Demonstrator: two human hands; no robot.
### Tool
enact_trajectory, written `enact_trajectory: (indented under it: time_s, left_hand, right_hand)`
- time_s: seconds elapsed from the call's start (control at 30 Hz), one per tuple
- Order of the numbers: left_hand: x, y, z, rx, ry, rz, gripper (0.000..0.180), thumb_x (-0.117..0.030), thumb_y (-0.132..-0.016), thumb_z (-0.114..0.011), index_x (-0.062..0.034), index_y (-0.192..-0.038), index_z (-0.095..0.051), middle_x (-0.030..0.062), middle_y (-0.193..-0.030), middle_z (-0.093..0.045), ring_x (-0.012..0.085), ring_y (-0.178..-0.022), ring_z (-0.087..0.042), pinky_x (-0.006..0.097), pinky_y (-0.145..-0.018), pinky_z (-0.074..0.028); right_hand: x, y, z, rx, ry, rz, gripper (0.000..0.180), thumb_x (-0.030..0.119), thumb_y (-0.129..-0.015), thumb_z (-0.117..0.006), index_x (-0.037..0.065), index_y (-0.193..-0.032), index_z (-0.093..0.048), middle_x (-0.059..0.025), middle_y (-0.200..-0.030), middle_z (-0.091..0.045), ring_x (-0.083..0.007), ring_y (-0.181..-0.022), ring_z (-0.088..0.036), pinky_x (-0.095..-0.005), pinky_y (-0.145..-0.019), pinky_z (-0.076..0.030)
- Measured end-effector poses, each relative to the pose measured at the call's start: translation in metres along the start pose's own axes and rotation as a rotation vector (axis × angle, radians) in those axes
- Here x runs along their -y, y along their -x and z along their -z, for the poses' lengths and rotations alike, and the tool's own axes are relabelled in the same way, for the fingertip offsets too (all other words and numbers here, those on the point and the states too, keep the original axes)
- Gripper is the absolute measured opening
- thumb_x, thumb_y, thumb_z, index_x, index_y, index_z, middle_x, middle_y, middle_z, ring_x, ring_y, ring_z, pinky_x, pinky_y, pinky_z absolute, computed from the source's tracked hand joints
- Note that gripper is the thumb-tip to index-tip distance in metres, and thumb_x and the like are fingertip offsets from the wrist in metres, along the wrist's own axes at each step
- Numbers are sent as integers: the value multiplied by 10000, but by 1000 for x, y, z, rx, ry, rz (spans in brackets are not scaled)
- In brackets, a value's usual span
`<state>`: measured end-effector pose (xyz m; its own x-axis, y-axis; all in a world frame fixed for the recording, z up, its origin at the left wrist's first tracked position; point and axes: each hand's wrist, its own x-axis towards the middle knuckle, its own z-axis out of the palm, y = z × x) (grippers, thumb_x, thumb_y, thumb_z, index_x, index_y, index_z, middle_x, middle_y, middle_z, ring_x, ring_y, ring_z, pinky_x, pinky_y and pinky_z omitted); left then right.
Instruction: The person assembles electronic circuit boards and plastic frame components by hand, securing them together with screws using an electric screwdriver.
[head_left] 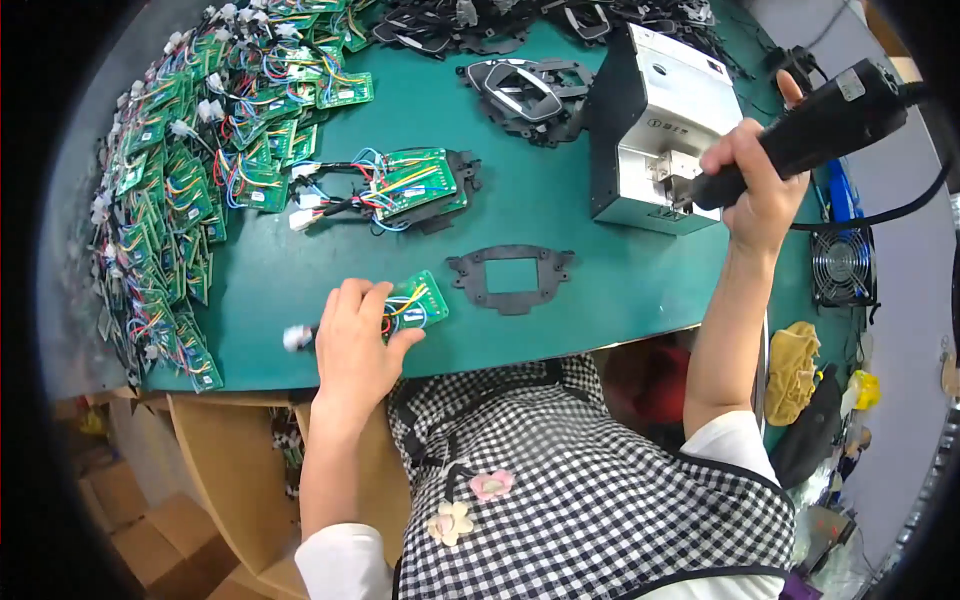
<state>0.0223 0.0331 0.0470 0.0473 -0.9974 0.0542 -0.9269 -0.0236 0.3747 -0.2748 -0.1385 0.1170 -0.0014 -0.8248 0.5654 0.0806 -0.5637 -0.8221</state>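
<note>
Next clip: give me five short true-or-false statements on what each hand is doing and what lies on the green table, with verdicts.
1. The right hand grips a black electric screwdriver. True.
2. The left hand rests on a green circuit board. True.
3. The screwdriver's tip touches that board. False: it is at the white and black box.
4. The empty black frame lies under the left hand. False: it lies apart, to the right of it.
5. Many wired boards are heaped on the table's left. True.
</note>
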Motion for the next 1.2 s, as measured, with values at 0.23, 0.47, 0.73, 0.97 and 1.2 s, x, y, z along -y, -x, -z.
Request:
enact_trajectory:
  time_s: [0.23,0.47,0.73,0.97,1.2]
  left_hand:
    - [-50,-32,-8,-37,185,-277,494,-50,-591,-741,22,-1046,-564,148,-967,-520,318,-883,-505,385,-747,-431]
    - [-63,-49,-32,10,186,-306,492,-33,-574,-733,19,-1035,-572,139,-982,-511,310,-913,-493,390,-767,-425]
    - [-65,-48,-39,62,179,-242,520,-47,-565,-742,16,-1052,-574,115,-986,-511,289,-924,-493,380,-777,-415]
    - [-69,-50,-34,-56,255,-244,489,-46,-590,-734,-39,-1059,-596,106,-1021,-532,278,-915,-504,371,-772,-413]
    - [-84,-48,-35,-48,795,-211,261,3,-637,-694,-36,-891,-649,93,-791,-626,262,-761,-588,360,-699,-453]
  right_hand:
    - [10,56,-27,-217,-331,-44,761,9,-772,-552,47,-1380,-96,-55,-590,-512,-158,-486,-522,-309,-513,-475]
    - [-12,71,-65,-85,-248,-136,839,5,-783,-560,97,-1400,1,-69,-662,-519,-165,-557,-538,-323,-577,-481]
    - [-28,79,-70,-43,-377,-148,882,4,-782,-603,46,-1376,47,-88,-691,-530,-160,-597,-552,-266,-569,-483]
    - [-19,78,-63,-72,-401,-98,787,79,-817,-558,128,-1390,-21,-67,-682,-507,-181,-565,-531,-350,-582,-471]
    - [9,73,-52,20,-649,-100,632,197,-881,-491,178,-1391,-119,-55,-752,-484,-178,-595,-508,-353,-595,-443]
